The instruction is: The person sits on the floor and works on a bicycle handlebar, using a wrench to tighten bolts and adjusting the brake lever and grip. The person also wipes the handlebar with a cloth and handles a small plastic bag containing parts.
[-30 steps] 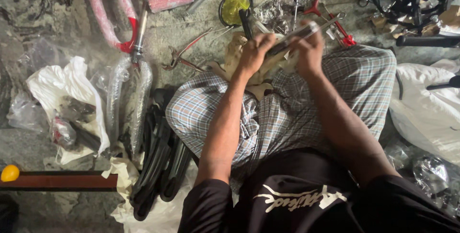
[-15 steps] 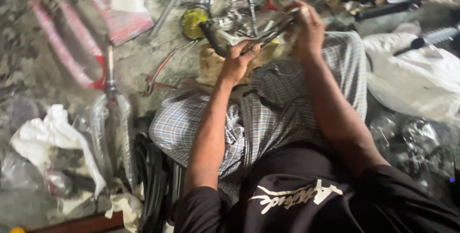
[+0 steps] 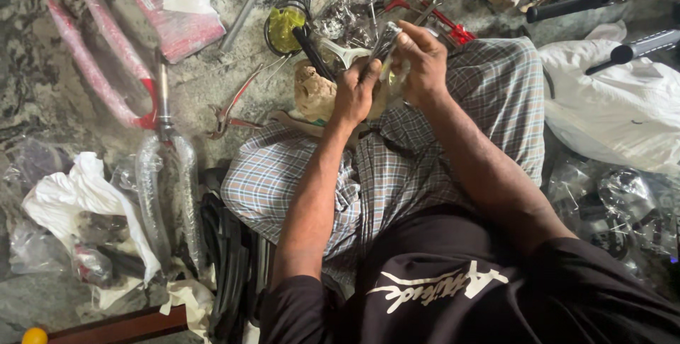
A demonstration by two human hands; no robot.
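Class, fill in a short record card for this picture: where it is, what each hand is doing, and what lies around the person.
Setting: person seated cross-legged on a stone floor, in checked cloth
Left hand: gripping the lower end of a slim dark metal part
Right hand: closed on the upper end of the same part
To the left: plastic-wrapped bicycle fork, red frame tubes, black tyres
Ahead: yellow-green round part, red-handled tool
To the right: white bag

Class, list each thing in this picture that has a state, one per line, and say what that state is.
Left hand: closed on the plastic-wrapped metal part.
Right hand: closed on its other end.
Plastic-wrapped metal part: held between both hands, above the lap.
Bicycle fork: lying flat, wrapped in clear plastic.
Red pliers: lying on the floor, untouched.
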